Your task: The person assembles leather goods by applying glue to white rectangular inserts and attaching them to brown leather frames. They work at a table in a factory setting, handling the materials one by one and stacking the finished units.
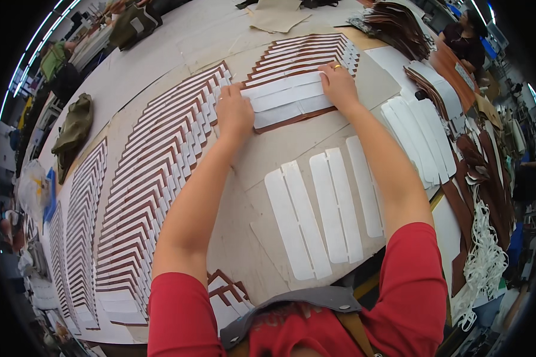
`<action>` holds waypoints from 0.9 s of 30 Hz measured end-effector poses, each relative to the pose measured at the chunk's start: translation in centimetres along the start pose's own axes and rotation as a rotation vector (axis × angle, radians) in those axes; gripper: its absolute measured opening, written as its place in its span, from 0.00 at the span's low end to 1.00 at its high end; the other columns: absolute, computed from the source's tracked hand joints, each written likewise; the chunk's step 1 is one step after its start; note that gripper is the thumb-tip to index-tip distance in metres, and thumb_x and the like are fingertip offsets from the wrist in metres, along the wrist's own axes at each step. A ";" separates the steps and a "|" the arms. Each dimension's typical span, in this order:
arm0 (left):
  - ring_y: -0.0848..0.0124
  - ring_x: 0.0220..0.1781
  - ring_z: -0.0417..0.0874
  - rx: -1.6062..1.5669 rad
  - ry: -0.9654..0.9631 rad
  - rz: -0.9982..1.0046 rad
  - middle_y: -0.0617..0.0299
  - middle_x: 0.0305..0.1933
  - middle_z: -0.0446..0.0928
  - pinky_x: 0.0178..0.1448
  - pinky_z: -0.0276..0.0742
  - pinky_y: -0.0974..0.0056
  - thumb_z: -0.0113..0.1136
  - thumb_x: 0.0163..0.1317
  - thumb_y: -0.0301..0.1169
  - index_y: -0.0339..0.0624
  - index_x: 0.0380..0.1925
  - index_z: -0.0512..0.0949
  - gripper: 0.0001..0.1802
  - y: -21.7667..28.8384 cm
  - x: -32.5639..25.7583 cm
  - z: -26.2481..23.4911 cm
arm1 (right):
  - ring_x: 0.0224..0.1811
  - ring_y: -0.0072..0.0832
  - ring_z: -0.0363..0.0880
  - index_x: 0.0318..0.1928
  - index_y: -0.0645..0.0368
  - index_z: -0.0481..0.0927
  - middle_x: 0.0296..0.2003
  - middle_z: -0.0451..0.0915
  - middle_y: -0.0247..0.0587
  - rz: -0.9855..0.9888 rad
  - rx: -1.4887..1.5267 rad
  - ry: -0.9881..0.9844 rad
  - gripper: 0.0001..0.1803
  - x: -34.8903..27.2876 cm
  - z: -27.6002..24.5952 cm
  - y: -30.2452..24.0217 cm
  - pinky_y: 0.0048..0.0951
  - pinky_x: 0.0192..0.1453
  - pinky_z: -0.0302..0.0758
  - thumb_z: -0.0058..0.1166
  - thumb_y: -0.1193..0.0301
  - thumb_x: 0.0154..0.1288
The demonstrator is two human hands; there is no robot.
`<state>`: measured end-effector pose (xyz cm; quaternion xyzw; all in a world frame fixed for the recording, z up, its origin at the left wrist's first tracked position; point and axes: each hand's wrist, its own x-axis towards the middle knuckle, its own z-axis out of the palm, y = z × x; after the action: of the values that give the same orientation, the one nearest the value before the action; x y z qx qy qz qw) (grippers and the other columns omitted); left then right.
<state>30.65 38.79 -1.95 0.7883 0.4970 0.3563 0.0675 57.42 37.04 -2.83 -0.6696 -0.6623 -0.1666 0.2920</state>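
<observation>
A white-faced brown panel (289, 98), which looks like leather with white backing strips, lies at the near end of an overlapping row of similar panels (307, 53). At its left end, my left hand (235, 112) has its fingers curled at the edge. My right hand (339, 86), with a ring on one finger, pinches the panel's upper right corner. Closer to me, several loose white strips (333, 205) lie flat on the table, partly under my right forearm. Left of my left hand runs a long overlapping row of brown-and-white panels (161, 160).
More overlapped rows (86, 232) line the left side. A stack of white strips (420, 140), brown pieces (393, 30) and a heap of white cord (485, 262) sit at right. An olive bag (74, 128) stands far left. Other people are in the background.
</observation>
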 end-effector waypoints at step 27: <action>0.62 0.55 0.73 0.260 -0.001 0.205 0.59 0.54 0.74 0.56 0.66 0.56 0.49 0.58 0.30 0.42 0.49 0.73 0.18 -0.6 -2.4 1.6 | 0.46 0.35 0.77 0.39 0.56 0.79 0.40 0.80 0.40 0.149 -0.028 -0.113 0.14 -1.1 -0.5 -1.3 0.39 0.49 0.72 0.43 0.63 0.63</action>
<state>30.64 37.49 -4.63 0.8373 0.4557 0.2935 -0.0715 56.20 35.80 -2.86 -0.7293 -0.6237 -0.1156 0.2563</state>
